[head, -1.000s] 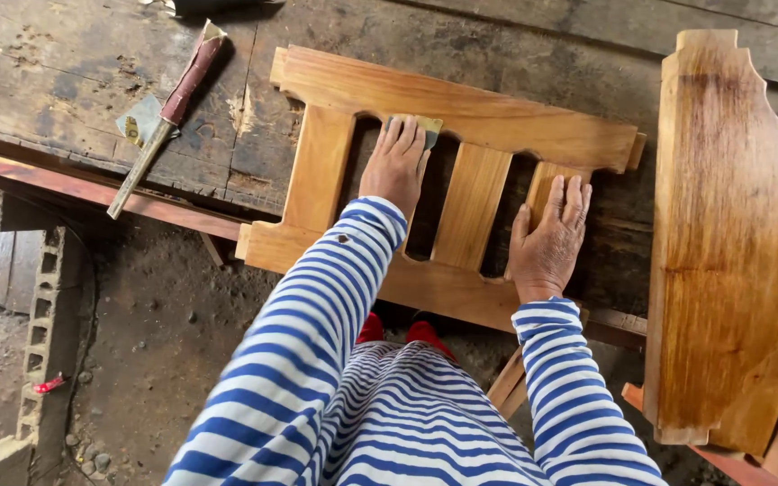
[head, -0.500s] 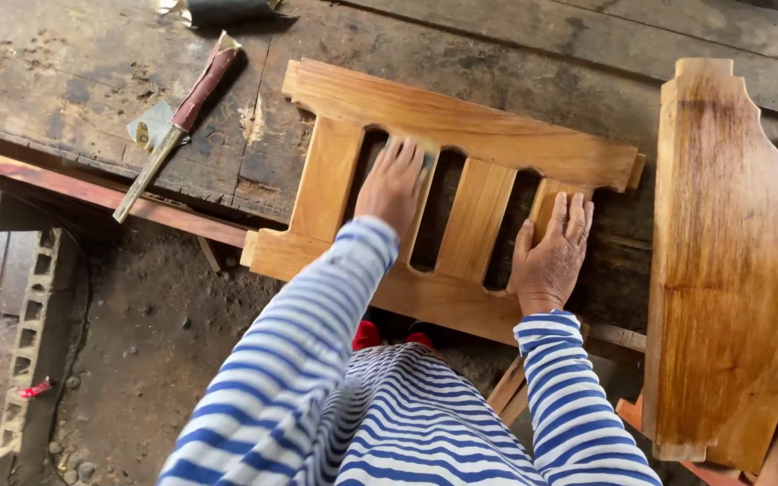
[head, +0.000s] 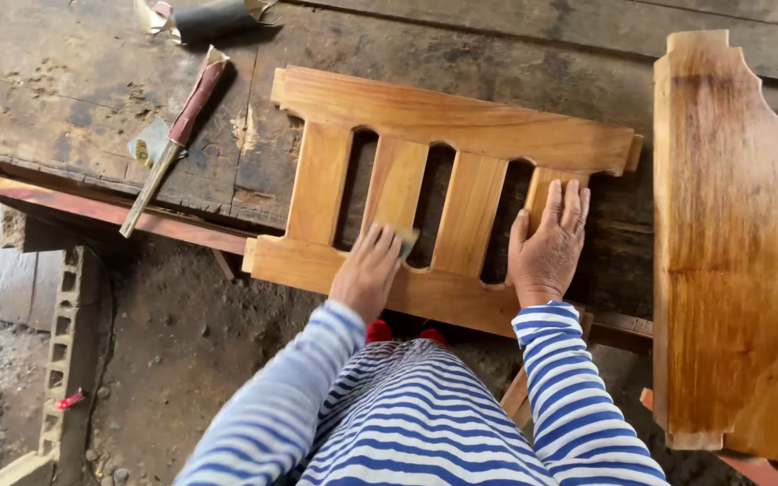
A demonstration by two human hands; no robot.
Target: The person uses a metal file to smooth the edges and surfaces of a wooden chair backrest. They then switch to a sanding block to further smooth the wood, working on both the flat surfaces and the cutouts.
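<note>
A slatted wooden frame point(head: 447, 117) of orange-brown wood lies flat on a dark, worn workbench point(head: 74, 81). My left hand point(head: 367, 270) presses a small piece of sandpaper point(head: 406, 239) against the near end of the second slat, by the frame's lower rail. My right hand point(head: 548, 243) lies flat, fingers spread, on the rightmost slat and holds the frame down. Both sleeves are blue-and-white striped.
A chisel-like tool with a reddish handle point(head: 176, 135) lies on the bench at the left, beside a sandpaper scrap point(head: 149, 141). A large shaped wooden panel point(head: 731, 243) rests at the right. Below the bench are a dirt floor point(head: 182, 342) and a concrete block point(head: 63, 351).
My left hand has slid the sandpaper down the slat from the top rail toward the lower rail. My right hand has stayed in place on the right slat.
</note>
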